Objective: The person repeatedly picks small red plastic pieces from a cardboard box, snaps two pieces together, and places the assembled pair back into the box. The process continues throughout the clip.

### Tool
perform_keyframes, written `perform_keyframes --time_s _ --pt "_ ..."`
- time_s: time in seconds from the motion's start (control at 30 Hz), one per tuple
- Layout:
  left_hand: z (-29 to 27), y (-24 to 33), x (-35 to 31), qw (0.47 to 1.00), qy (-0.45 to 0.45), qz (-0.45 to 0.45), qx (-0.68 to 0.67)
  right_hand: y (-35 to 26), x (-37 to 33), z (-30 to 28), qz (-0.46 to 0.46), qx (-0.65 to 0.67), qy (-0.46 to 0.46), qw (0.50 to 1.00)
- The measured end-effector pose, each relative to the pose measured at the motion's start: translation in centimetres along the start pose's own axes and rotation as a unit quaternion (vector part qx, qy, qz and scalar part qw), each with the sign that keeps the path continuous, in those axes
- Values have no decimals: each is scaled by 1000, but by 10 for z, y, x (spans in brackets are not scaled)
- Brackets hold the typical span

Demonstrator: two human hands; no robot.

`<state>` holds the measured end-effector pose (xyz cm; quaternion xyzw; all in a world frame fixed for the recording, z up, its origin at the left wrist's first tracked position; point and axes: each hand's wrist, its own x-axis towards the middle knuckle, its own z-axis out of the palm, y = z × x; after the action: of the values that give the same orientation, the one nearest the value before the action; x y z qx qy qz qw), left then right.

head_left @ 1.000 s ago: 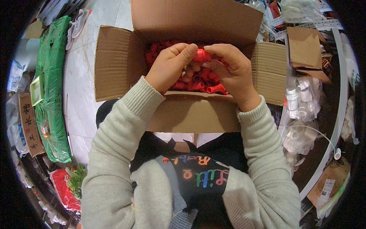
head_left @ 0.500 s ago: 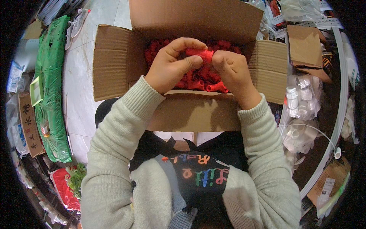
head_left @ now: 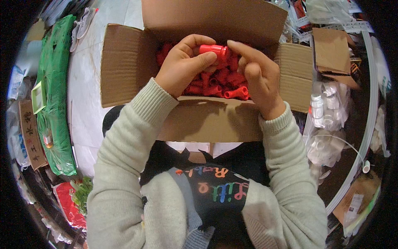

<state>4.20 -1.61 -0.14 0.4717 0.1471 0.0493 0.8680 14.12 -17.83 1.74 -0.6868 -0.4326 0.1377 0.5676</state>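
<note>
My left hand (head_left: 182,62) is closed around a short red plastic tube fitting (head_left: 213,50), pinched between thumb and fingers with its ringed end to the right. My right hand (head_left: 261,76) is beside that end, its index finger stretched toward the rim and its thumb apart; whether the fingertip touches the rim I cannot tell. Nothing shows in the right hand. Below both hands stands an open cardboard box (head_left: 207,124), holding many similar loose red fittings (head_left: 236,93), some with hollow ends showing. My hands hide part of the pile.
The box flaps spread outward, with one flap (head_left: 122,66) at the left and another (head_left: 294,76) at the right. A long green wrapped bundle (head_left: 58,95) lies left on the pale floor. Clear bags of white pipe parts (head_left: 329,106) and a smaller carton (head_left: 331,50) are at the right.
My right hand has let go of the fitting's ringed end and drawn slightly right, with its index finger now extended. My left hand has risen a little with the fitting.
</note>
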Motion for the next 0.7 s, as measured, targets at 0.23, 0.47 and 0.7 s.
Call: perform_keyframes --time_s 0.23,0.47,0.7 --pt "-3 -2 0 1000 -16 -11 4 14 3 -2 51 -69 24 996" --pt "-2 -2 2 1000 2 -21 -6 24 6 1 53 -79 15 995" --pt "-9 -5 5 996 -30 -53 71 6 7 8 -37 -111 -55 992"
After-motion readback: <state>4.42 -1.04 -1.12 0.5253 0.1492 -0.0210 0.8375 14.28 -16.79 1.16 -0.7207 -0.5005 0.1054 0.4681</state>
